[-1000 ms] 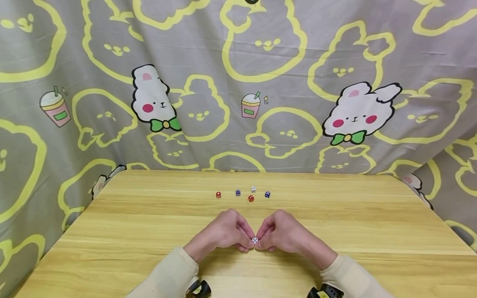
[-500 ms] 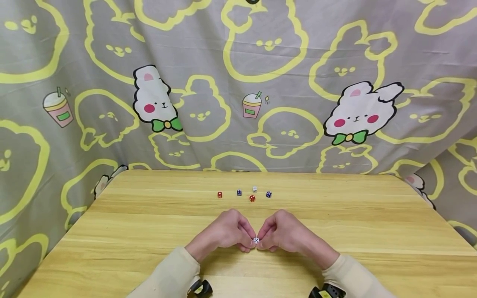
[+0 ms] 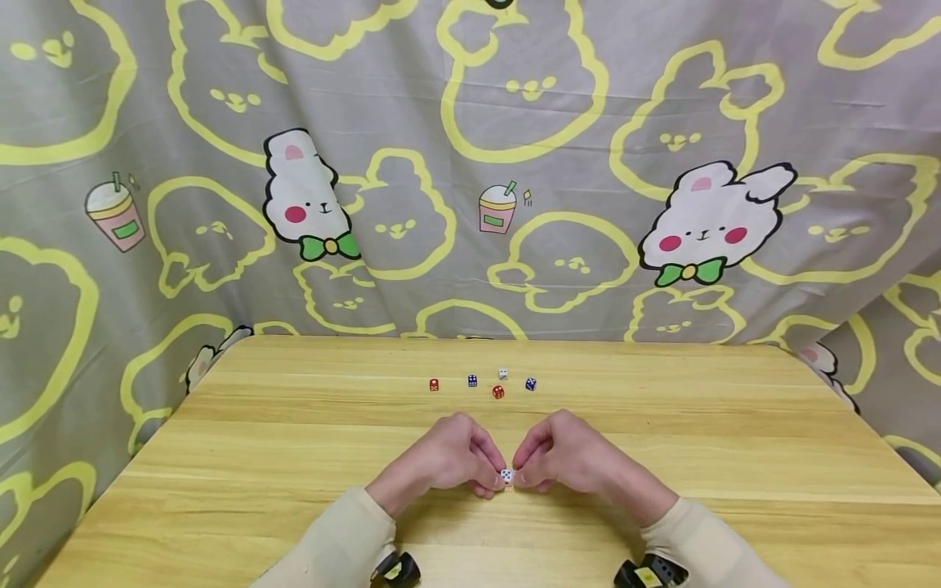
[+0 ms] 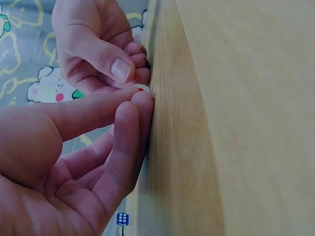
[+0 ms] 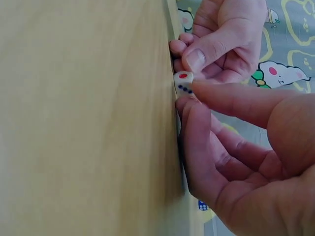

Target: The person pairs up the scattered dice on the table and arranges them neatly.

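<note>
A white die [image 3: 506, 476] with dark pips faces the head camera between the hands, low over the wooden table [image 3: 294, 457]. My left hand [image 3: 453, 457] pinches it by its left side between thumb and forefinger. Just right of the die are the fingertips of my right hand [image 3: 569, 459], thumb and forefinger drawn together, the other fingers curled. In the right wrist view the die [image 5: 183, 83] shows a red pip and several dark ones; whether a right fingertip still touches it is unclear. Fingers hide most of the die [image 4: 141, 88] in the left wrist view.
Farther back on the table lie a red die [image 3: 434, 385], a blue die [image 3: 473, 380], a white die [image 3: 503, 374], another red die [image 3: 498, 392] and another blue die [image 3: 531, 384]. A grey patterned curtain [image 3: 412, 106] hangs behind the table.
My right hand has shifted slightly right, away from the left, and more of the white die shows between them. My left hand has stayed put. The dice farther back have not moved.
</note>
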`<state>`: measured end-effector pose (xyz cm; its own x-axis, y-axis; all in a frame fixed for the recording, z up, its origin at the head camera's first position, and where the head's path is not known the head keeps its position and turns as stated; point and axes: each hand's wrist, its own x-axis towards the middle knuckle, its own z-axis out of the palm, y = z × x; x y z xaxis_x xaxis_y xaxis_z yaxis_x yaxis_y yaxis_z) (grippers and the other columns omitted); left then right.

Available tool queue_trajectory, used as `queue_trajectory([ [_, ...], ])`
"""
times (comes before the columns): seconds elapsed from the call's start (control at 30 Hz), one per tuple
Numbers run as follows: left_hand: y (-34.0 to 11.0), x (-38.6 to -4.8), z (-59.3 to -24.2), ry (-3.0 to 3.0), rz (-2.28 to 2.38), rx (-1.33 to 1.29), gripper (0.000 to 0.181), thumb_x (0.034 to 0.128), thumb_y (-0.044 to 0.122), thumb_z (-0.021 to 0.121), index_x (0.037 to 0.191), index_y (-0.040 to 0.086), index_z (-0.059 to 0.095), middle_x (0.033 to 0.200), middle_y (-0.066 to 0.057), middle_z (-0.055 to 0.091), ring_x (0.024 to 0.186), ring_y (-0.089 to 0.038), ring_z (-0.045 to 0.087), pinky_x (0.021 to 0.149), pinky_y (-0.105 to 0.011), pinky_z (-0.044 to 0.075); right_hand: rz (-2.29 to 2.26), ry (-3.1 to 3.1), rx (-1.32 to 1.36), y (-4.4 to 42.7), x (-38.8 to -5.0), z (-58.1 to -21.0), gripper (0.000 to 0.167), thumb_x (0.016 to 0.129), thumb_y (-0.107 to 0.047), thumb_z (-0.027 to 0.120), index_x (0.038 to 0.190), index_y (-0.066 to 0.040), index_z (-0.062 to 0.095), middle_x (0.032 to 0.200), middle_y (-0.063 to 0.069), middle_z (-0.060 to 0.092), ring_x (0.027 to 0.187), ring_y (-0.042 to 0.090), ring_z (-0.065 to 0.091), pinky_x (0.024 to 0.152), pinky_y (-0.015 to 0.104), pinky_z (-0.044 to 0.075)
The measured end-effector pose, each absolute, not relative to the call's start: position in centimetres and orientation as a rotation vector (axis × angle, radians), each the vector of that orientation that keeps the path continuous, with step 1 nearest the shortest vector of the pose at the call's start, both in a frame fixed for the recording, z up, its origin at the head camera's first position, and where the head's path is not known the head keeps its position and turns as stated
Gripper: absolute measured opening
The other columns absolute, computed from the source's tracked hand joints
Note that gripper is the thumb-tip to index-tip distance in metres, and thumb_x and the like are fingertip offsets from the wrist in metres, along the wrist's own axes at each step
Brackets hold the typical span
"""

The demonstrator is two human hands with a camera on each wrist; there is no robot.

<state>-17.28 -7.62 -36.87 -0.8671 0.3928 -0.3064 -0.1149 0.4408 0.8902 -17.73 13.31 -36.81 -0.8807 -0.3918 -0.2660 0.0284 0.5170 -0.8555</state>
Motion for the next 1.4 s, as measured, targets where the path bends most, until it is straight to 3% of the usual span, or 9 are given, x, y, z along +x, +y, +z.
queue_trajectory([
  [0.4, -7.7, -17.3, -36.8, 2.217, 1.437, 0.242, 0.011, 0.082, -0.008, 0.084, 0.086, -0.002, 0.075, 0.077, -0.014, 0.079, 0.063, -0.018, 0.075, 0.065, -0.032, 0.064, -1.313, 2.584, -0.204, 14.7, -19.4, -34.7, 0.019, 0.088, -0.015, 0.086, 0.103, -0.007, 0.079, 0.09, 0.004, 0.074, 0.081, 0.018, 0.063, 0.071, 0.029, 0.051],
  [0.6, -7.8, -17.3, -36.7, 2.224, 1.429, 0.239, 0.011, 0.0821, -0.007, 0.085, 0.087, -0.002, 0.076, 0.077, -0.013, 0.079, 0.064, -0.018, 0.075, 0.065, -0.032, 0.064, -1.326, 2.658, -0.262, 14.3, -21.1, -34.5, 0.019, 0.09, -0.017, 0.084, 0.105, -0.007, 0.079, 0.09, 0.003, 0.076, 0.084, 0.016, 0.066, 0.078, 0.03, 0.051],
  [1.07, -7.8, -17.3, -37.1, 2.202, 1.44, 0.248, 0.011, 0.0819, -0.008, 0.084, 0.086, -0.002, 0.076, 0.076, -0.015, 0.079, 0.062, -0.017, 0.074, 0.064, -0.032, 0.064, -1.265, 2.803, -0.411, 13.7, -26.0, -35.5, 0.018, 0.093, -0.018, 0.082, 0.107, -0.006, 0.081, 0.094, 0.004, 0.08, 0.085, 0.014, 0.069, 0.081, 0.03, 0.054],
  [1.4, -7.7, -17.4, -37.0, 2.204, 1.433, 0.251, 0.01, 0.0827, -0.008, 0.084, 0.086, -0.003, 0.076, 0.076, -0.014, 0.079, 0.062, -0.017, 0.074, 0.063, -0.031, 0.064, -1.22, 2.79, -0.37, 13.3, -27.9, -35.7, 0.019, 0.092, -0.017, 0.083, 0.109, -0.009, 0.081, 0.101, 0.004, 0.079, 0.092, 0.018, 0.068, 0.08, 0.029, 0.052],
])
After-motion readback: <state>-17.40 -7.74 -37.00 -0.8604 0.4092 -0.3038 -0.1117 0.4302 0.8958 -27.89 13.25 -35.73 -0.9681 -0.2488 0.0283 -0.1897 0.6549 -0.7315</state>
